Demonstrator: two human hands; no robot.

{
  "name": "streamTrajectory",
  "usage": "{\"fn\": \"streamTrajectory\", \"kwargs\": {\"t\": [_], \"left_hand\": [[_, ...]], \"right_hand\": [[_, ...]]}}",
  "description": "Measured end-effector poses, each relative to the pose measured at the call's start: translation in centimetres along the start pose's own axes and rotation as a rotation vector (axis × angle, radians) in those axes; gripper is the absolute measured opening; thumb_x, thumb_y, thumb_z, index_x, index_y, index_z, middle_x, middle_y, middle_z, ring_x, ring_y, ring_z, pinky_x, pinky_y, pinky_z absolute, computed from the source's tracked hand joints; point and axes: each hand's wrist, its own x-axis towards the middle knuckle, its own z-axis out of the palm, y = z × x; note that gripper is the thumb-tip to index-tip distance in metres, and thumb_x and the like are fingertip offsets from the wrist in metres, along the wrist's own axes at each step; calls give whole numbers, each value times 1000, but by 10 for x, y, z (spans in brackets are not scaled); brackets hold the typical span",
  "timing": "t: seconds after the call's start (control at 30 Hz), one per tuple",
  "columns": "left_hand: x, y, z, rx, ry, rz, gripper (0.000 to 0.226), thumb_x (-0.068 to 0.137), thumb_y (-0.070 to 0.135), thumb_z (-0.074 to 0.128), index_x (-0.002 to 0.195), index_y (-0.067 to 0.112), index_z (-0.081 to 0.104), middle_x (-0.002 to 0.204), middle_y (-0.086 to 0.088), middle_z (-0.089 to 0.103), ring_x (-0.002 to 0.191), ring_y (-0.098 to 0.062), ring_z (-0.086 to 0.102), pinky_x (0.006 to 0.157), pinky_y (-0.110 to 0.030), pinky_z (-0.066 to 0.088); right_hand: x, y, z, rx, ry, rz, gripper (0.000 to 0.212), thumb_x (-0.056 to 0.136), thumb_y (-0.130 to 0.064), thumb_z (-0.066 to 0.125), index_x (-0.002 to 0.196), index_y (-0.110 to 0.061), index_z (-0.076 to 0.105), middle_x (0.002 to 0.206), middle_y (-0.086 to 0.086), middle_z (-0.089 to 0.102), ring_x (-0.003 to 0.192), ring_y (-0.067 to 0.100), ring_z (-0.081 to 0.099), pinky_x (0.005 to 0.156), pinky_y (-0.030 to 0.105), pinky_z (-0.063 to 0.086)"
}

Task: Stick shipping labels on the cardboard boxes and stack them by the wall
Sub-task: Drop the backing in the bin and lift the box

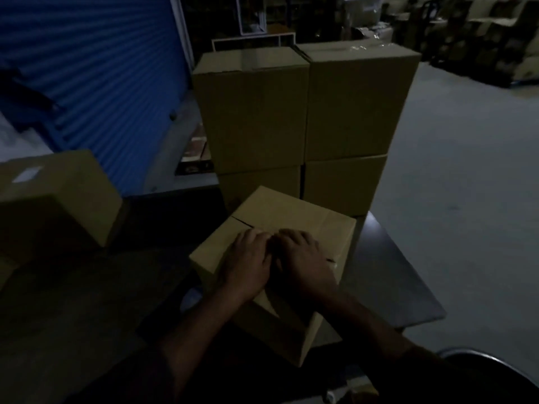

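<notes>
1. Head view, dim light. A closed cardboard box (291, 217), plain matte brown with square edges, sits on a dark, smooth table (388, 258) near the person, a little right of centre. Its top flaps meet at a straight seam running across the lid.
2. Left hand (248, 258) lies palm-down on the box top, fingers straight and close together, pressing flat on the lid by the seam.
3. Right hand (303, 258) lies palm-down just beside it, touching the left hand at the fingers; fingers straight, slightly spread, flat on the cardboard. Whether a label lies under the hands cannot be told.
4. Beyond the table, far centre, stand stacked boxes (306, 112): two columns side by side, touching, two high, same brown board; glossy tape shows on the right-hand top one.
5. Near left, a second box (58, 199) rests on the table, with a small pale rectangular label (27, 174) on its top face.
6. Far left, a blue shutter (102, 68) with fine horizontal ribs.
7. Right, a smooth grey floor (466, 170).
</notes>
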Motion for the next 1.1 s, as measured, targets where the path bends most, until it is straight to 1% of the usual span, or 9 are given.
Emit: {"fn": "streamTrajectory", "kwargs": {"t": [0.13, 0.27, 0.43, 0.5, 0.6, 0.73, 0.93, 1.03, 1.1], "left_hand": [[3, -7, -1, 142, 2, 94, 44, 109, 36, 33, 151, 31, 46, 157, 9, 41, 142, -15, 37, 116, -38, 30], [7, -22, -1, 107, 55, 147, 56, 98, 51, 26, 143, 35, 55, 145, 13, 51, 135, -12, 45, 114, -40, 31], [17, -67, 5, -14, 141, 86, 50, 93, 59, 43, 131, 37, 66, 143, 15, 56, 138, -10, 47, 121, -48, 27], [15, -84, 1, -51, 166, 38, 52, 92, 60, 42, 130, 35, 68, 146, 13, 55, 140, -13, 47, 120, -53, 29], [3, -110, -7, -107, 192, 7, 56, 92, 62, 40, 131, 31, 67, 143, 10, 56, 130, -16, 54, 111, -49, 40], [-20, -158, -8, -313, 302, -1, 52, 99, 59, 42, 132, 25, 65, 135, 8, 57, 121, -17, 58, 97, -47, 52], [-37, -240, -38, -475, 577, -210, 46, 104, 53, 43, 132, 20, 60, 141, 1, 51, 123, -20, 57, 97, -49, 54], [-31, -299, -61, -483, 629, -449, 63, 102, 55, 54, 149, 15, 44, 150, -13, 42, 131, -35, 51, 104, -52, 50], [-30, -332, -76, -600, 581, -640, 78, 97, 55, 62, 157, 15, 32, 155, -17, 41, 137, -39, 48, 110, -53, 45]], "right_hand": [[0, 1, 13, -165, -22, -7, 46, 104, -51, 28, 141, -32, 48, 145, -6, 47, 131, 18, 41, 107, 38, 30], [-4, 2, 7, -272, -4, 95, 35, 95, -58, 42, 107, -35, 65, 113, -13, 56, 107, 12, 49, 93, 33, 38], [-27, -3, -8, -184, 306, 464, 18, 87, -46, 61, 79, -31, 54, 88, -6, 53, 88, 20, 50, 80, 41, 46], [-32, 4, -3, -79, 435, 546, 15, 83, -21, 74, 93, -17, 64, 99, 12, 61, 97, 36, 55, 84, 46, 47], [-26, 15, 5, 179, 348, 653, 50, 91, -18, 69, 136, -3, 54, 145, 19, 49, 133, 36, 45, 105, 44, 37], [-6, -3, 13, 252, 317, 641, 54, 93, -20, 68, 143, -11, 49, 149, 10, 43, 133, 30, 46, 108, 46, 42], [16, -95, 63, 92, 228, 540, 21, 88, -38, 69, 105, -35, 56, 107, -5, 52, 92, 8, 38, 69, 26, 35], [20, -148, 92, 260, 233, 492, 28, 83, -43, 75, 101, -36, 55, 103, -10, 42, 82, 2, 50, 67, 16, 42], [26, -175, 107, 266, 166, 395, 25, 83, -51, 71, 100, -38, 58, 107, -13, 43, 87, 4, 57, 73, 24, 53]]}}
